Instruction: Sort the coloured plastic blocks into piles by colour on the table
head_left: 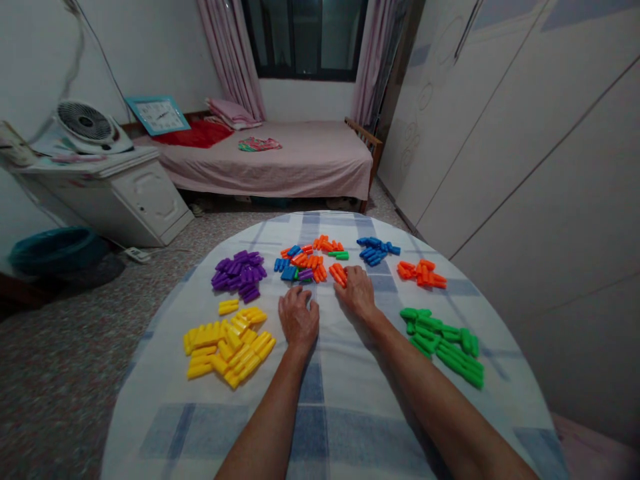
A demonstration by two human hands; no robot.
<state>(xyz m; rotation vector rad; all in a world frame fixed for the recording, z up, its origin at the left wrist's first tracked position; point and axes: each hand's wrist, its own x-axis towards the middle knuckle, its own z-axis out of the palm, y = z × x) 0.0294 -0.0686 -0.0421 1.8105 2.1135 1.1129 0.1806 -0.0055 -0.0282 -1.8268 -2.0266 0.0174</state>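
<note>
Small plastic pieces lie in colour groups on a round table point(330, 413) with a checked cloth. My left hand point(299, 316) rests knuckles up, fingers curled, just below a mixed pile point(307, 261) of orange, blue, green and purple pieces. My right hand point(356, 291) sits beside it, fingers curled around a few orange pieces point(339, 273) at the pile's right edge. A purple pile point(239, 273) lies far left, a yellow pile point(227, 347) near left, a blue pile point(376, 249) at the back, an orange pile point(423, 273) far right, a green pile point(445, 343) near right.
Behind the table stands a bed point(280, 163) with a pink cover. A white cabinet point(115, 193) with a fan point(87, 127) on it is at the left, a teal basin point(53, 250) on the floor. White wardrobe doors point(525, 133) line the right side.
</note>
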